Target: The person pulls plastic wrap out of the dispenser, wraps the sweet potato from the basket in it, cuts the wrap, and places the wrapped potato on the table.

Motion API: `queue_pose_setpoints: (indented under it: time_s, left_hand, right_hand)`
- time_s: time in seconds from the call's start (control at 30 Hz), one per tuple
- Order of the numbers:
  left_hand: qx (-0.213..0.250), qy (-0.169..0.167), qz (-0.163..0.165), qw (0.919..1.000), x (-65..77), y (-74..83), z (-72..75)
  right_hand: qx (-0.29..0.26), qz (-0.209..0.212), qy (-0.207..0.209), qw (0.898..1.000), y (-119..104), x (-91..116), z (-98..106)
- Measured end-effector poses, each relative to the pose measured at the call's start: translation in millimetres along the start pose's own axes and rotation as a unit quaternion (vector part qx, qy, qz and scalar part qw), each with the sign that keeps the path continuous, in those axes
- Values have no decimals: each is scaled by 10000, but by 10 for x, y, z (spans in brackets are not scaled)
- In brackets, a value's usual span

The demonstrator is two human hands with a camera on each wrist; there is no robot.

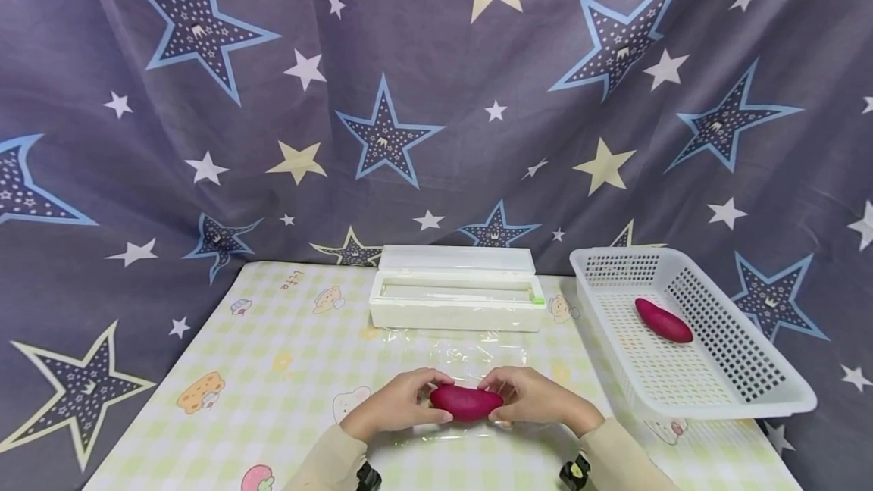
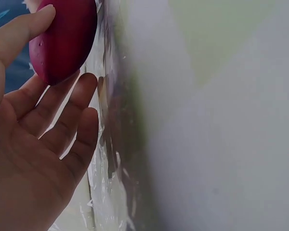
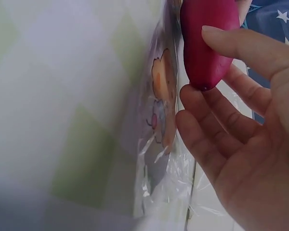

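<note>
A purple-red sweet potato (image 1: 467, 403) lies crosswise between both hands, close over a sheet of clear plastic wrap (image 1: 450, 430) spread on the table. My left hand (image 1: 402, 402) grips its left end, thumb on the near side and fingers behind. At the other end, my right hand (image 1: 532, 398) holds it the same way. The left wrist view shows the left thumb pressed on the skin of the sweet potato (image 2: 65, 41). In the right wrist view the right thumb lies along the sweet potato (image 3: 207, 53), with the fingertips at its tip.
Behind the hands stands a long white box (image 1: 457, 313) with its lid raised and a small green piece at its right end. A white perforated basket (image 1: 723, 406) at the right holds a second sweet potato (image 1: 663, 320). A starry curtain (image 1: 436, 97) hangs behind the checked table.
</note>
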State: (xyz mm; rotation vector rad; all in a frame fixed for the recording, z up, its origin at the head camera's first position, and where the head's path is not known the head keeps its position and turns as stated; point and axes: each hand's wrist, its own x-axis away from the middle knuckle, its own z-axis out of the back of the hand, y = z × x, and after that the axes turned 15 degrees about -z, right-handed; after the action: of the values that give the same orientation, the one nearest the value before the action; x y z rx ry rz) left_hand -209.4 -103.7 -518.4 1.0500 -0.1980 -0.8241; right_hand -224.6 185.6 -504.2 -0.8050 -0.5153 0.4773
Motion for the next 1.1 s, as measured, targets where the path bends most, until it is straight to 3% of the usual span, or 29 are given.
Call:
queue_pose_setpoints:
  time_s: [0.47,1.1]
  left_hand:
    - [42,-80,-49,9999,22,-79,-40]
    - [38,-97,-21,9999,25,-20,6]
  right_hand:
    - [-66,-92,-64,9999,22,7,-34]
    - [-28,-10,74,10000,55,107,33]
